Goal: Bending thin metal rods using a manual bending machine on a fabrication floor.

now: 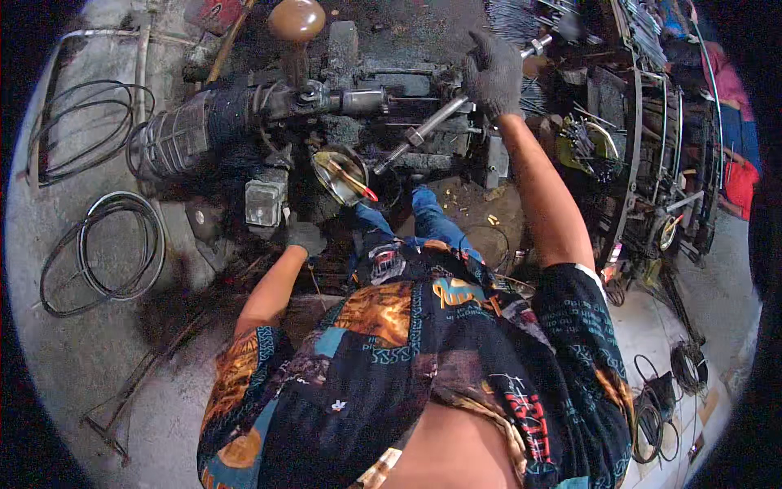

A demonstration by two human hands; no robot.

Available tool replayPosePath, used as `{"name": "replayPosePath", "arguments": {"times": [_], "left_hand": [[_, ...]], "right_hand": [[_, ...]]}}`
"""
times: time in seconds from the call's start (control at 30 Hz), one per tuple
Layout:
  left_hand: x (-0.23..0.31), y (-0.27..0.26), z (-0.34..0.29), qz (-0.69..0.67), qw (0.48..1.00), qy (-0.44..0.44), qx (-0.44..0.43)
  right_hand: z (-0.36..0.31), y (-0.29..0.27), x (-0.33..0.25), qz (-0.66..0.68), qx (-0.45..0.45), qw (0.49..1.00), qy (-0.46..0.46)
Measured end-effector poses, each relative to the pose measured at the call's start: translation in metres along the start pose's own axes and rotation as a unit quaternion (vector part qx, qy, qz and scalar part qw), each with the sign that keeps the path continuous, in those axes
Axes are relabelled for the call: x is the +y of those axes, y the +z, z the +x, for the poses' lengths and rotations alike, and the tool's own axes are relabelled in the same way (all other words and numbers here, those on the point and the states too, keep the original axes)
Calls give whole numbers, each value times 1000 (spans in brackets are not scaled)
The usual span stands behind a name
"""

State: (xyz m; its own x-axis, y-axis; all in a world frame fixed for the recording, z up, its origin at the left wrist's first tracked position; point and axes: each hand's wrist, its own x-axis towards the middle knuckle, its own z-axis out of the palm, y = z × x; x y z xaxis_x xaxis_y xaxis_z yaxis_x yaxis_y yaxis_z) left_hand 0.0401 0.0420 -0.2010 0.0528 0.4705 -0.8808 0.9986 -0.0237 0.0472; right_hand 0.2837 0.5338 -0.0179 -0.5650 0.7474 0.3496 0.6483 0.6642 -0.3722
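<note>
Grimy concrete floor (pixel 98 359) spreads wide and bare to the left, with cable coils (pixel 102 248) lying on it. Gloved fingers of the right hand (pixel 493 73) are wrapped tight around a long steel lever (pixel 440 114) reaching over the dark, greasy machine (pixel 269 114), hard against crowded racks (pixel 643 138). Left hand (pixel 305 238), gloved, fingers curled, rests at the machine's near edge beside a small grey box (pixel 265 202); whether it grips anything I cannot tell.

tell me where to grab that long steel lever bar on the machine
Grip the steel lever bar near its upper free end, where the gloved right hand already wraps it. Come from above: the shaft there is bare and round, while its lower end runs into the greasy machine.
</note>
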Motion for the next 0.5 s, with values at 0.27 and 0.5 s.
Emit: {"name": "replayPosePath", "arguments": {"times": [0.27,0.5], "left_hand": [[2,-37,-44,-323,929,-73,167],[23,-5,-62,-398,878,-42,265]], "right_hand": [[-97,40,-28,214,214,860,410],[-168,122,-91,255,-66,897,354]]}}
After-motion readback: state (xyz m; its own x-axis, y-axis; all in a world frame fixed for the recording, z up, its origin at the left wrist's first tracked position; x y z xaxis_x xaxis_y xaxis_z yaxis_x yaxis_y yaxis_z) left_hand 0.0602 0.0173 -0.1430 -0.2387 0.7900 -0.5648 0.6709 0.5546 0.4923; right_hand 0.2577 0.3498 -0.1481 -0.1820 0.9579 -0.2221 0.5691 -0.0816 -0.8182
